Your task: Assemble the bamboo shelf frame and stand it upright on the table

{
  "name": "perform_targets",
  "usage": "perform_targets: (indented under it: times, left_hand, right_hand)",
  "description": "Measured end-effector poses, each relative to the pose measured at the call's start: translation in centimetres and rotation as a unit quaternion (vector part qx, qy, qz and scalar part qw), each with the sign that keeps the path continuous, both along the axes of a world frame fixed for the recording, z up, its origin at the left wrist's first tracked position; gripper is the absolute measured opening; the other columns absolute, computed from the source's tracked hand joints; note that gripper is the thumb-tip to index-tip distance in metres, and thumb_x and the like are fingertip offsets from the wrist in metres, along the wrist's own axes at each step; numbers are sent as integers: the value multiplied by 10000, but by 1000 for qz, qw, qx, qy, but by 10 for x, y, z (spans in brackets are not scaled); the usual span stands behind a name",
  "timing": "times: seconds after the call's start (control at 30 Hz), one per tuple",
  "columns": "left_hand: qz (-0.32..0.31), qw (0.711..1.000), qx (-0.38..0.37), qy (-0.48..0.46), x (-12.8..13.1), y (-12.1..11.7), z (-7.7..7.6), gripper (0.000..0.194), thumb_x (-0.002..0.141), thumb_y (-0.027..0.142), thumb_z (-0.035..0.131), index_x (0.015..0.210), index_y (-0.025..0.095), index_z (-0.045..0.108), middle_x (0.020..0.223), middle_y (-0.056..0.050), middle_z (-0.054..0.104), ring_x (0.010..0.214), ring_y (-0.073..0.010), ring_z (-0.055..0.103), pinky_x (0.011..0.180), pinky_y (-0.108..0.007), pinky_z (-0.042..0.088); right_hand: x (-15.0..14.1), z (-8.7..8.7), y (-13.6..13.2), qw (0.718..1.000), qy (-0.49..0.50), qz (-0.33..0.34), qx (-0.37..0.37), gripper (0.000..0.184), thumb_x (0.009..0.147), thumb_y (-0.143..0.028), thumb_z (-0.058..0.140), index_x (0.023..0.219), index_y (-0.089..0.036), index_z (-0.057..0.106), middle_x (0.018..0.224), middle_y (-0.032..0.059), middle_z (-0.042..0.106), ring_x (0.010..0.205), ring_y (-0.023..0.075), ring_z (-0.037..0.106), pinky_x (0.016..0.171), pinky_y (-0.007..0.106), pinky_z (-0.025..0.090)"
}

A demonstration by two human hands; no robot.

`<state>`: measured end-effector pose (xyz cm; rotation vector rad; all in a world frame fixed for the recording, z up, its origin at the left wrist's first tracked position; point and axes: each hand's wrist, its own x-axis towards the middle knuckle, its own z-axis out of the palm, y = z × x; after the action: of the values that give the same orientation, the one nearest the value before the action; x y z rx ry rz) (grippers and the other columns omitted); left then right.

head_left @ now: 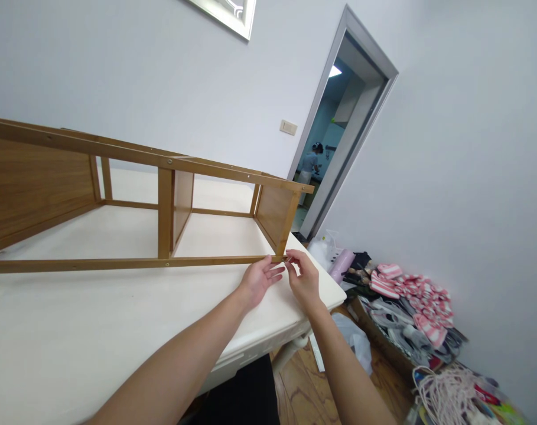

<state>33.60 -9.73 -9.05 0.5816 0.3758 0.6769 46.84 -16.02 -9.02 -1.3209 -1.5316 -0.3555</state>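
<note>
A brown wooden shelf frame [165, 212] lies on its side across the white table [117, 319]. My left hand [258, 282] rests against the lower rail near its right end, thumb on the wood and the other fingers stretched out. My right hand [303, 277] is at the very end of that rail, with thumb and forefinger pinched by the corner. Whatever sits between those fingertips is too small to make out. Small screw heads show along the rails.
An open doorway [339, 118] stands behind the table, with a person [310, 165] in the room beyond. On the floor to the right are a box of clothes [410, 307], a plastic bag [354, 339] and a bundle of pale cord [448, 392].
</note>
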Motion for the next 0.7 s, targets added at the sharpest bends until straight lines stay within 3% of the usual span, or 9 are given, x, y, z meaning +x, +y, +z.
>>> perform_targets:
  times: [0.2, 0.33, 0.5, 0.7]
  left_hand:
    - [6, 1000, -3, -3, 1, 2, -1, 230, 913, 282, 513, 954, 131, 681, 1109, -153, 693, 964, -230, 671, 896, -374, 491]
    - [10, 1000, -4, 0, 0, 1, 0, 226, 917, 272, 506, 948, 125, 676, 1094, -153, 695, 916, -221, 679, 876, -370, 499]
    - [15, 1000, -9, 1, 0, 0, 2, 213, 913, 260, 513, 948, 121, 670, 1133, -160, 683, 910, -223, 680, 867, -371, 502]
    - [13, 1000, -7, 1, 1, 2, 0, 222, 912, 266, 511, 932, 121, 677, 1116, -166, 691, 936, -227, 680, 882, -379, 501]
  right_hand:
    - [5, -1, -1, 1000, -14, 15, -5, 204, 899, -176, 531, 1062, -231, 641, 1001, 60, 695, 867, 167, 669, 785, 335, 577]
    - [12, 5, -5, 995, -104, -5, 9, 179, 912, -176, 555, 1040, -247, 657, 1090, 67, 700, 982, 196, 653, 856, 395, 563]
    - [19, 8, -12, 968, -233, -84, 43, 238, 879, -187, 627, 1093, -280, 674, 1262, 85, 641, 1180, 278, 551, 947, 529, 513]
    - [24, 0, -12, 957, -284, -56, 22, 339, 911, -154, 571, 1237, -237, 610, 1180, 112, 670, 1200, 270, 570, 1009, 539, 497]
